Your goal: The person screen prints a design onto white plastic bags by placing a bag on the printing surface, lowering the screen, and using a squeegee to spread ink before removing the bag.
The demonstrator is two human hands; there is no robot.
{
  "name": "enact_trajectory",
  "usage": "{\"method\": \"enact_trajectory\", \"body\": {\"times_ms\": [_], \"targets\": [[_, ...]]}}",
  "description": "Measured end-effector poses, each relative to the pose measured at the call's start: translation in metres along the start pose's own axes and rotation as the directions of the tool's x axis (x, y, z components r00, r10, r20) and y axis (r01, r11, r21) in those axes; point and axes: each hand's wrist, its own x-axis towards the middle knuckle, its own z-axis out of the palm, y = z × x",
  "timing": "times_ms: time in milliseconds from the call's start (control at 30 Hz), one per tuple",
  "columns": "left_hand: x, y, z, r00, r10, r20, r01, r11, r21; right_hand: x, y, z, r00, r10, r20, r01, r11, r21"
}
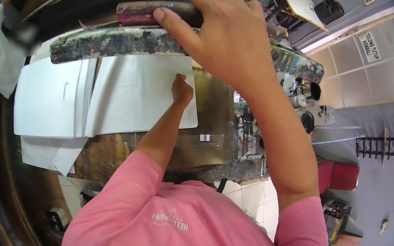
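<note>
Stick (134,15): one, paint-stained, just beyond one stained bar (117,42)
Right hand (227,38): curled over the stick, gripping it
Left hand (182,91): loose fist, against white paper (133,90)
Paper: sheet count unclear, on one worktop (105,155)

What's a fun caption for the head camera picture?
Right hand gripping a paint-stained bar, left hand over white paper!

A workshop where ink or paint is used is suggested: the table (111,153) is stained, a long bar (117,42) is caked with dried colour, cans (298,101) are clustered near the table's right side, and a black rack (391,148) is mounted on the wall (379,196).
</note>
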Motion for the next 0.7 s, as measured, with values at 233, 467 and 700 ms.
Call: {"method": "enact_trajectory", "body": {"times_ms": [233, 467, 700], "targets": [[-0.007, 0.019, 0.061, 0.987, 0.113, 0.118, -0.104, 0.992, -0.076, 0.004, -0.003, -0.005, 0.999, -0.004, 0.054, 0.007, 0.998, -0.068], [-0.005, 0.032, 0.126, 0.96, 0.157, 0.232, -0.141, 0.986, -0.084, 0.01, -0.019, -0.024, 0.989, 0.014, 0.147, -0.025, 0.997, 0.073], [-0.028, 0.039, 0.157, 0.952, 0.05, 0.301, -0.031, 0.997, -0.067, 0.008, -0.006, -0.021, 0.985, 0.018, 0.174, -0.034, 0.996, 0.087]]}}
